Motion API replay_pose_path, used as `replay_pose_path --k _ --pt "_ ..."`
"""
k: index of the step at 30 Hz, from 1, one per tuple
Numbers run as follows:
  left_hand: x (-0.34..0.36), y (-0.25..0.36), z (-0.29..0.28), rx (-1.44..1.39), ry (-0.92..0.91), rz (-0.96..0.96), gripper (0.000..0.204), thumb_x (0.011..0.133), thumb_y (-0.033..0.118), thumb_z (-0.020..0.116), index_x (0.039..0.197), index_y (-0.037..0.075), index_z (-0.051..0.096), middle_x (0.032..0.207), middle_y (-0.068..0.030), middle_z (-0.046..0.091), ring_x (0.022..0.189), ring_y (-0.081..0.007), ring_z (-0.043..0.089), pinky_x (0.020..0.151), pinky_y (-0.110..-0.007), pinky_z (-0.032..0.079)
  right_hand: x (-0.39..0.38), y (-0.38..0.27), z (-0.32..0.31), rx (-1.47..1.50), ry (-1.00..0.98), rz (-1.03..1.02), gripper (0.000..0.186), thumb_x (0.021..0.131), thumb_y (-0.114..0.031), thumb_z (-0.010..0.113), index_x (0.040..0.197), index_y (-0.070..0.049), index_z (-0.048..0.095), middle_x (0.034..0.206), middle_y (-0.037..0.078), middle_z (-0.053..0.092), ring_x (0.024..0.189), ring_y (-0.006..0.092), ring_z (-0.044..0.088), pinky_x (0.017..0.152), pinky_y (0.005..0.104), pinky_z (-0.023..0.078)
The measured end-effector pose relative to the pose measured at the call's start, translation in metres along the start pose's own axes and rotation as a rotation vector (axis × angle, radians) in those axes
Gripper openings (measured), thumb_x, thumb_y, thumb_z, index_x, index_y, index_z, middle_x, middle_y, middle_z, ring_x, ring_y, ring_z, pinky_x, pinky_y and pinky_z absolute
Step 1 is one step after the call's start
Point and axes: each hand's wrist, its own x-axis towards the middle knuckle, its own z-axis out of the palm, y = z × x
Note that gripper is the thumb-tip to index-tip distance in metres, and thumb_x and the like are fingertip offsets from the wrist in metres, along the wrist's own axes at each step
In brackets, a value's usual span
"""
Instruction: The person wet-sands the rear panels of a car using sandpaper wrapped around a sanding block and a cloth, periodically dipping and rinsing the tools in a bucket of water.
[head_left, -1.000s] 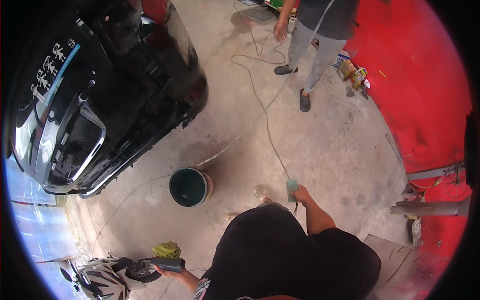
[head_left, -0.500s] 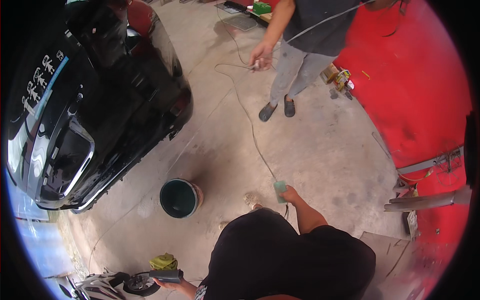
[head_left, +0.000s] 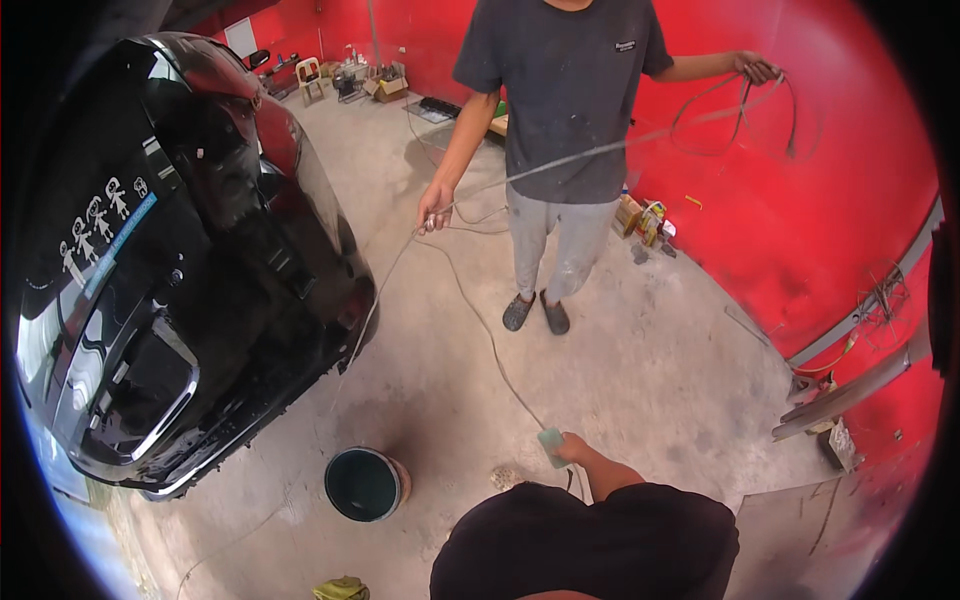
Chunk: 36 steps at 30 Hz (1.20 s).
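My right hand (head_left: 572, 450) is closed on a pale green block-shaped object (head_left: 550, 448), with a thin cable (head_left: 497, 365) running from its far end and a darker cord beneath it. My left hand is out of sight; a crumpled yellow-green cloth (head_left: 340, 589) shows at the bottom edge. Left of my body, a bucket with dark green liquid or interior (head_left: 362, 484) stands on the concrete floor. Ahead of me a person (head_left: 565, 140) in a dark T-shirt grips the cable low with one hand (head_left: 433, 210) and holds loops of it up in the other hand (head_left: 757, 70).
A black car (head_left: 180, 280) with figure stickers fills the left. A red wall (head_left: 780, 230) runs along the right, with boxes and cans (head_left: 645, 220) at its foot and a metal beam (head_left: 850, 390) nearer me. A plastic chair (head_left: 309, 80) and clutter line the back wall.
The view has tilted up. The other person has stepped closer and now stands facing me, one arm raised with looped cable. My left hand and its dark object have left the view.
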Motion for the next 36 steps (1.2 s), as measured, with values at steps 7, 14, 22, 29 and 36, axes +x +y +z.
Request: replay_pose_path --k 7,14,22,29,36 --pt "0.009 0.002 0.005 -0.005 -0.056 -0.06 0.059 0.093 0.053 0.055 0.135 0.011 0.058 0.136 -0.0106 0.058 0.121 -0.031 0.058 0.097 -0.051 0.05 -0.005 -0.018 -0.012 -0.061 0.113 -0.104 0.061 0.071 -0.032 0.081 0.119 0.003 0.065 0.113 0.026 0.069 0.107 0.0382 0.067 0.092 0.0441 0.053" --pt "0.021 0.004 0.003 -0.011 -0.111 -0.117 0.059 0.093 0.053 0.056 0.134 0.011 0.058 0.136 -0.0103 0.058 0.12 -0.0309 0.059 0.097 -0.05 0.05 -0.015 -0.018 -0.002 -0.027 0.122 -0.095 0.062 0.071 -0.036 0.08 0.118 0.001 0.066 0.113 0.024 0.069 0.106 0.0376 0.067 0.091 0.0443 0.053" --pt "0.029 0.009 -0.003 -0.008 -0.148 -0.149 0.059 0.093 0.054 0.056 0.134 0.011 0.059 0.135 -0.0101 0.059 0.119 -0.0308 0.059 0.096 -0.05 0.051 -0.038 -0.012 0.025 -0.082 0.038 -0.131 0.059 0.072 -0.037 0.077 0.115 0.001 0.067 0.113 0.025 0.069 0.106 0.0377 0.067 0.091 0.0445 0.053" --pt "0.029 0.011 -0.01 -0.008 -0.142 -0.163 0.059 0.092 0.054 0.056 0.133 0.011 0.059 0.134 -0.0099 0.059 0.119 -0.0307 0.059 0.095 -0.05 0.051 -0.044 -0.014 0.025 -0.101 0.027 -0.124 0.059 0.072 -0.039 0.078 0.114 0.001 0.068 0.111 0.024 0.07 0.105 0.0379 0.068 0.09 0.0447 0.053" --pt "0.025 0.012 -0.015 -0.017 -0.126 -0.166 0.059 0.092 0.054 0.056 0.133 0.012 0.059 0.134 -0.0097 0.06 0.118 -0.0306 0.06 0.094 -0.05 0.051 -0.04 -0.016 0.02 -0.105 0.002 -0.043 0.058 0.071 -0.038 0.079 0.114 -0.001 0.068 0.11 0.023 0.071 0.102 0.0356 0.069 0.088 0.0444 0.054"
